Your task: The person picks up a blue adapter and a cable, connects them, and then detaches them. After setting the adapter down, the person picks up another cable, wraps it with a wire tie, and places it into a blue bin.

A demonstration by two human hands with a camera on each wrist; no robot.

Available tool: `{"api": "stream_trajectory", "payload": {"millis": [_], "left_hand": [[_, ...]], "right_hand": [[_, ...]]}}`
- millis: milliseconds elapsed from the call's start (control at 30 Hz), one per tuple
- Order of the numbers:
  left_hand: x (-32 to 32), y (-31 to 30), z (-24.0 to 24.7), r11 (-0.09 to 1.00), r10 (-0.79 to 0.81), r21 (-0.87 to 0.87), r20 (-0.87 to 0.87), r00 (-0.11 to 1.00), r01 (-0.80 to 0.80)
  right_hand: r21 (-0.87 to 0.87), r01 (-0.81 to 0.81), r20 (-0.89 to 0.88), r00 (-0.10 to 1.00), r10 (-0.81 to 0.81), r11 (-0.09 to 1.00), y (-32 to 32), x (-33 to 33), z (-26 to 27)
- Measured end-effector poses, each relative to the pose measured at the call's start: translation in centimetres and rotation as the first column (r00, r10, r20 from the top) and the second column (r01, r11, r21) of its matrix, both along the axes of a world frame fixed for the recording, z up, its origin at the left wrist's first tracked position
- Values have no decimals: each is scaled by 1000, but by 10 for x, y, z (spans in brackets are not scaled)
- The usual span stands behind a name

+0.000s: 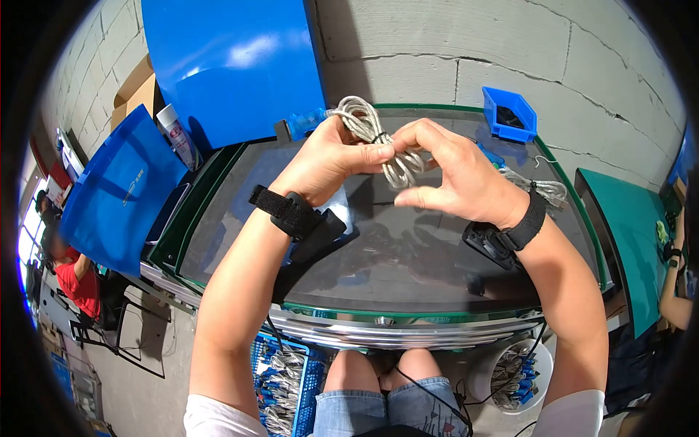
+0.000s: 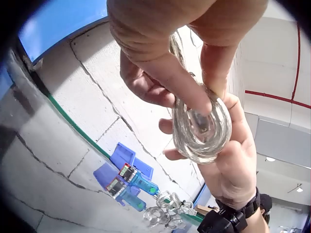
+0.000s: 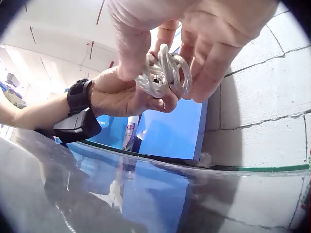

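Note:
A clear-jacketed silver cable [image 1: 357, 116], wound into a coil with a black tie around its middle, is held above the table. My left hand [image 1: 331, 156] pinches the coil between thumb and fingers beside the tie. A translucent blue connector [image 1: 306, 122] on the cable sticks out past the left hand. My right hand [image 1: 459, 175] is around the coil's near end, its fingers bent at the loops and its thumb standing apart below. In the left wrist view, the looped cable end [image 2: 204, 141] overlaps the right palm. The right wrist view shows the loops [image 3: 165, 73] between right thumb and fingers.
Another coiled cable [image 1: 539, 186] lies at the table's right, near a blue bin [image 1: 510, 116]. A spray can [image 1: 178, 135] and blue panels [image 1: 233, 65] stand at the left back. Below are a blue basket [image 1: 309, 393] and a white bucket [image 1: 542, 379] of cables.

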State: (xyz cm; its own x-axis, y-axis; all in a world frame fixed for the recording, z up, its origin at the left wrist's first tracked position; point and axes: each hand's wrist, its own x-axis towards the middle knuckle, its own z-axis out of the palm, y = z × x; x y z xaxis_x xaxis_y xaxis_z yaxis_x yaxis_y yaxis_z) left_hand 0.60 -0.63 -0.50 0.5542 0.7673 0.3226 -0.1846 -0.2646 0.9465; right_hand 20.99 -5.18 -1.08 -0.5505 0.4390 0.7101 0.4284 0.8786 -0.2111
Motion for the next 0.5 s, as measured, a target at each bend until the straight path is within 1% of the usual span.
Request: {"api": "stream_trajectory", "payload": {"millis": [33, 100, 133, 200, 233, 333, 433, 500], "left_hand": [[0, 0, 0, 1000, 1, -1, 1, 1000, -1], [-1, -1, 2, 999, 33, -6, 0, 999, -33], [-1, 2, 0, 999, 32, -2, 9, 999, -32], [-1, 4, -2, 999, 29, -23, 0, 1000, -29], [-1, 4, -3, 999, 25, -44, -9, 1000, -26], [0, 3, -3, 999, 23, -36, -27, 999, -24], [-2, 1, 0, 998, 18, -55, -28, 999, -20], [-2, 1, 0, 997, 30, -70, -36, 999, -33]], "right_hand": [[-1, -1, 1, 1000, 1, 1000, 0, -1, -1], [-111, -51, -81, 996, 43, 992, -1, -2, -2], [-112, -53, -80, 996, 44, 992, -2, -3, -1], [-345, -21, -133, 991, -27, 938, -7, -1, 4], [-345, -21, -133, 991, -27, 938, -7, 0, 4], [-328, 5, -108, 993, -43, 945, -7, 0, 5], [-345, -35, -132, 991, -12, 938, -8, -1, 4], [-392, -92, -154, 988, 33, 915, -9, -2, 4]]}}
